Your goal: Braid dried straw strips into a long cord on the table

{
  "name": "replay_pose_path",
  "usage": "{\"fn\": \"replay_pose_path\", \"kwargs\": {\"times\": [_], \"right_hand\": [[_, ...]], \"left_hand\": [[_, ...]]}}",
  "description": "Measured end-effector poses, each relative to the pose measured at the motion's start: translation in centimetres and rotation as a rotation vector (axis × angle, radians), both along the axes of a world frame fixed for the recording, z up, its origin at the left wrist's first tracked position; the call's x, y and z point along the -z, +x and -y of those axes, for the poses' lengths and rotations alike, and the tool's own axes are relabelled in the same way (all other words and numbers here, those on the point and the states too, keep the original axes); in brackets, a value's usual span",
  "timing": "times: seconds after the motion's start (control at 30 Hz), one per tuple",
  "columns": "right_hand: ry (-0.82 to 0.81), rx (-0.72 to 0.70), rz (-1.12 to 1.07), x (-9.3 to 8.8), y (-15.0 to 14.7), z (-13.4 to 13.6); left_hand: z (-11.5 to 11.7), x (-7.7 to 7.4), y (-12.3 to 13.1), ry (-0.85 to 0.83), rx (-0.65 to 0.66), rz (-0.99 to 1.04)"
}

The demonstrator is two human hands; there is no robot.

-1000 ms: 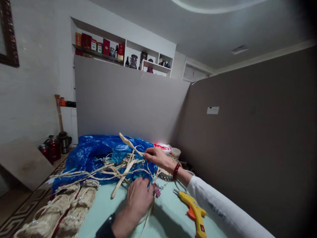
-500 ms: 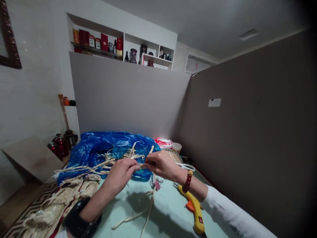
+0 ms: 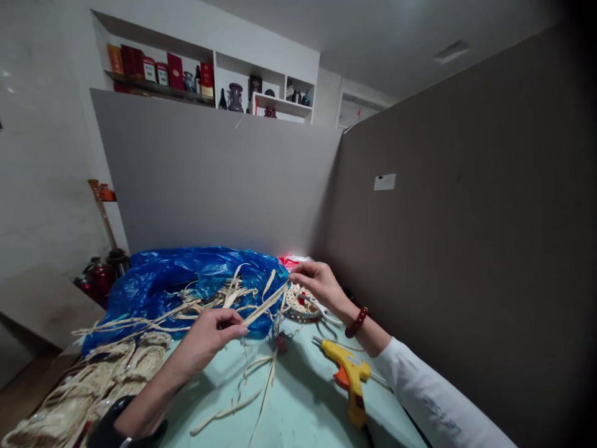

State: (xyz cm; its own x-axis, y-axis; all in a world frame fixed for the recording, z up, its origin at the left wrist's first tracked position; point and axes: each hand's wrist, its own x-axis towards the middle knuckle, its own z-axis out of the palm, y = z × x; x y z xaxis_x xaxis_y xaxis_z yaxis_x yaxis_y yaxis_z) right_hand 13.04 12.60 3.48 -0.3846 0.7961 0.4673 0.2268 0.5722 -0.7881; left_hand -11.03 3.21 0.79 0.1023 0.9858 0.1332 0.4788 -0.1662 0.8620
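A pale raffia strand (image 3: 267, 305) stretches slantwise between my two hands above the table. My left hand (image 3: 208, 339) pinches its lower end between thumb and fingers. Higher up and to the right, my right hand (image 3: 319, 285) is closed on the other end. Loose raffia strips hang below, with a small dark reddish clip (image 3: 281, 343) among them. Behind my hands, more raffia (image 3: 228, 292) lies over a blue plastic bag (image 3: 163, 267).
A yellow glue gun (image 3: 347, 367) lies on the pale green table (image 3: 298, 410) at right. Behind my right hand sits a woven basket (image 3: 298, 305), with white-handled scissors (image 3: 326, 311) beside it. Raffia bundles (image 3: 88, 386) fill the left side. Grey panels (image 3: 224, 180) stand behind and at right.
My hands have moved apart, right hand up and rightward, left hand slightly down and leftward, drawing the raffia out between them. The whole view has shifted a little to the right.
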Motion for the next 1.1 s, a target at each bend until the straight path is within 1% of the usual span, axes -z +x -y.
{"fn": "replay_pose_path", "kwargs": {"times": [0.07, 0.13, 0.23, 0.3, 0.37, 0.4, 0.57, 0.67, 0.73, 0.87, 0.93, 1.1], "right_hand": [[-0.073, 0.022, -0.142, 0.6, 0.3, 0.0], [-0.152, 0.001, -0.237, 1.2, 0.3, 0.8], [-0.258, -0.109, -0.281, 2.3, -0.4, 3.1], [-0.355, -0.246, -0.314, 2.9, -1.0, 4.5], [-0.406, -0.282, -0.354, 3.3, -1.3, 5.1], [-0.418, -0.265, -0.372, 3.5, -1.3, 5.1], [-0.411, -0.046, -0.439, 4.1, 0.0, 4.3], [-0.410, 0.012, -0.476, 4.2, 0.5, 4.6], [-0.417, -0.007, -0.495, 4.2, 0.5, 5.3], [-0.456, -0.206, -0.503, 4.2, 0.2, 7.1], [-0.469, -0.259, -0.503, 4.3, 0.1, 7.8], [-0.449, -0.184, -0.557, 4.4, -0.5, 8.6]], "left_hand": [[-0.2, 0.6, 0.5, -0.027, -0.027, 0.069], [-0.4, 1.1, 1.2, -0.032, -0.057, 0.130], [-0.7, 1.6, 2.7, -0.029, -0.056, 0.179], [-0.7, 1.9, 3.8, -0.032, -0.028, 0.183], [-0.4, 1.8, 4.8, -0.029, -0.008, 0.170], [-0.2, 1.7, 5.3, -0.025, -0.004, 0.161], [1.1, 0.9, 6.9, 0.067, -0.025, 0.021], [1.6, 0.9, 7.6, 0.072, -0.028, -0.045], [1.8, 1.2, 8.1, 0.069, -0.019, -0.010], [2.2, 1.9, 8.8, 0.066, -0.044, 0.088], [2.5, 2.0, 9.1, 0.097, -0.075, 0.082], [2.9, 1.8, 9.4, 0.171, -0.155, 0.013]]}}
